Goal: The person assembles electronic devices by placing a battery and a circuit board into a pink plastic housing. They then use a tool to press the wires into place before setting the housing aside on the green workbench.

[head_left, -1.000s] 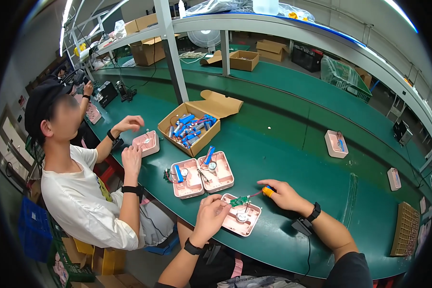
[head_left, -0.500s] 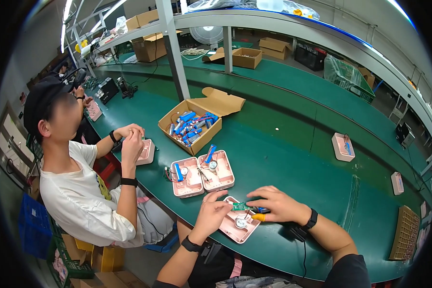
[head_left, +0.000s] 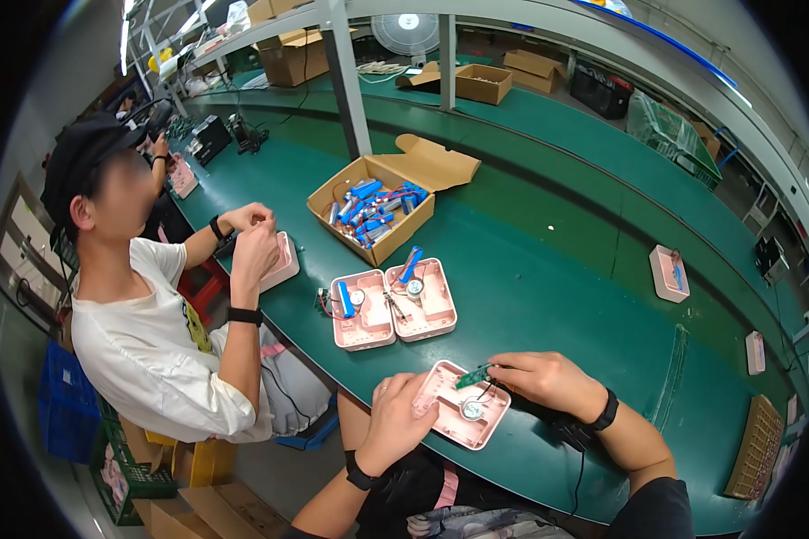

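Close in front of me a pink plastic case half [head_left: 484,437] lies on the green table, with a round silver part [head_left: 472,410] wired inside it. My left hand [head_left: 397,420] grips its left edge, fingers curled over the rim. Above the case's far side, my right hand [head_left: 548,381] pinches a small green circuit board [head_left: 473,376], held tilted, with wires hanging from it. Beyond my left hand stand two more pink case halves [head_left: 365,337] side by side, with blue battery packs [head_left: 345,299] and wired round parts in them.
An open cardboard box [head_left: 374,250] full of blue battery packs sits farther back. At the left a co-worker [head_left: 153,341] in a white shirt handles something over another pink case [head_left: 283,262]. Pink cases [head_left: 671,273] lie far right, near a brown gridded tray [head_left: 753,446].
My left hand has left the circuit board and moved onto the case's left edge. My right hand now holds the board alone, lifted and tilted. The whole view has shifted slightly.
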{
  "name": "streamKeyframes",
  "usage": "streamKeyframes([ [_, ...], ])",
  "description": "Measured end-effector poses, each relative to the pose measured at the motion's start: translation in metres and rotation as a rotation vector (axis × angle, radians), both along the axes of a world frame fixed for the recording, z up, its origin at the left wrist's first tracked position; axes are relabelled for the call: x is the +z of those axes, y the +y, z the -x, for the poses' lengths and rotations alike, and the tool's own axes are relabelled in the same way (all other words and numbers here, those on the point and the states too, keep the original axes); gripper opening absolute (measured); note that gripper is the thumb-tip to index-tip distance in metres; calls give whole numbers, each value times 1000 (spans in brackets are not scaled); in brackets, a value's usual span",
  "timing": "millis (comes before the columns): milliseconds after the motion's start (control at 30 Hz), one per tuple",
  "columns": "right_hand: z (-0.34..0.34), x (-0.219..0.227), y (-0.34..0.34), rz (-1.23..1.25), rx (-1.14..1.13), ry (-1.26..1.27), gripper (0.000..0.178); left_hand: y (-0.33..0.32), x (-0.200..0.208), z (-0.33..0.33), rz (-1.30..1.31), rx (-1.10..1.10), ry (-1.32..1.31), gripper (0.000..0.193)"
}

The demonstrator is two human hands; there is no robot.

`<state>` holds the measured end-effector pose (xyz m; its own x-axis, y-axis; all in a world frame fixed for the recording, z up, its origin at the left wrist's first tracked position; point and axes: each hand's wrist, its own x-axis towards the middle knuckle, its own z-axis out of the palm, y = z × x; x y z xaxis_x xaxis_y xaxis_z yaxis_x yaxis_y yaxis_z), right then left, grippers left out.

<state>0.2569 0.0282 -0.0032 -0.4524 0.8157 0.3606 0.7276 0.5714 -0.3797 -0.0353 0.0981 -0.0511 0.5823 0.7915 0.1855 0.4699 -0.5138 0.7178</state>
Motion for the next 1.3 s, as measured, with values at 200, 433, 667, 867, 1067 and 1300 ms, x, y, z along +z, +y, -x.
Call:
streamKeyframes([
  [200,-1,-10,4,-218,-175,-70,27,9,-9,-8,72,-150,-68,49],
  [433,23,-10,8,102,-56,217,24,1,-14,-27,255,-78,-254,47],
  [667,28,-20,2,167,-131,85,20,7,-21,-26,110,-133,-228,38],
  [867,30,-10,9,338,-131,-122,21,7,-18,-32,-33,-211,-233,25],
  [1067,13,6,17,424,-14,-86,27,5,-4,-31,-270,-242,-93,14],
  [1300,-16,-4,-4,204,-183,-74,34,0,-8,-28,-269,-70,-139,10],
])
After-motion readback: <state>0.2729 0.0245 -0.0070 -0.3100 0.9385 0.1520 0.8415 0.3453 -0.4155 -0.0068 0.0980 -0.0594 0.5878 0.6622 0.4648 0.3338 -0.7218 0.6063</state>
